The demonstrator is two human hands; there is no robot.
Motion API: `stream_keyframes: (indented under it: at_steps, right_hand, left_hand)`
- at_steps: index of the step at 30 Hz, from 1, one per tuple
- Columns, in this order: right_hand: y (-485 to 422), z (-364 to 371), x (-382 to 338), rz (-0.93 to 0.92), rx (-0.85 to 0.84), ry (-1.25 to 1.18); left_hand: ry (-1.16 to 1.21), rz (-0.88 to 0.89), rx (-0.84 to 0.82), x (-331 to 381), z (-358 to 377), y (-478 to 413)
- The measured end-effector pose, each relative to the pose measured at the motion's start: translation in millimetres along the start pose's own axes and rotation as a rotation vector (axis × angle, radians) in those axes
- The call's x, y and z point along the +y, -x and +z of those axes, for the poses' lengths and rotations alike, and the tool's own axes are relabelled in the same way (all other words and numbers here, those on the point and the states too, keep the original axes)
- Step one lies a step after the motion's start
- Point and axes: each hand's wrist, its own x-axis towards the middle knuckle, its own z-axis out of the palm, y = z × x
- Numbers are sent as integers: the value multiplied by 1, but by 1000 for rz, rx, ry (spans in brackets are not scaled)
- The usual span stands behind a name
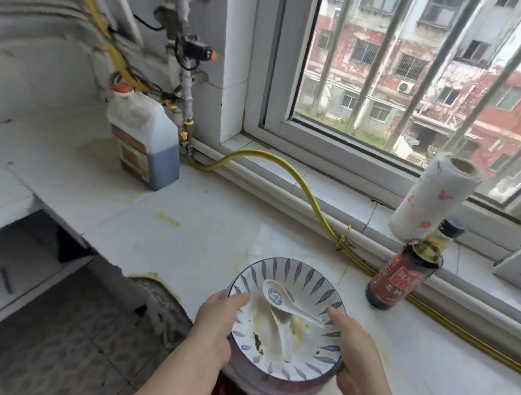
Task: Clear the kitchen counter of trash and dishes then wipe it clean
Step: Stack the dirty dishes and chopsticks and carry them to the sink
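Item: soiled white ceramic bowl with blue leaf pattern (296, 270), at the near edge of the stained white table (204, 210), the fingers of left hand (218, 327) and right hand (355, 359) curled round opposite rims; hazard: any tilt would likely slide the two loose white ceramic spoons (276, 296) out.

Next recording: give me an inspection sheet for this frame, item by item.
Surface: white counter, yellow-brown stains.
Job's things: dirty blue-patterned bowl with two white spoons inside, at the counter edge.
Clutter: jug of dark liquid, dark sauce bottle, paper towel roll on the sill.
Hands: left hand and right hand each grip the bowl's rim.
Cables: yellow hose running by the sill; black wires by the wall pipes.
Surroundings: barred window, buildings outside.
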Motion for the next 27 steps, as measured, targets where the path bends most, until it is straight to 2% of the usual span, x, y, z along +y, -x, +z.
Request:
stream_keyframes:
  at_steps: [7, 13, 15, 20, 27]
  right_hand:
    - [21, 77, -4, -87, -254, 191]
    - [63, 171, 22, -77, -509, 337]
    - [72, 185, 25, -72, -538, 339]
    - [129, 266, 75, -61, -713, 450]
    - [214, 351, 137, -40, -859, 528]
  left_hand:
    - [239, 72, 186, 18, -79, 36]
    - [447, 175, 369, 28, -180, 83]
    - [470, 189, 380, 30, -194, 94]
    - [558, 237, 509, 25, -295, 137]
    - [664, 291, 579, 16, -411, 192]
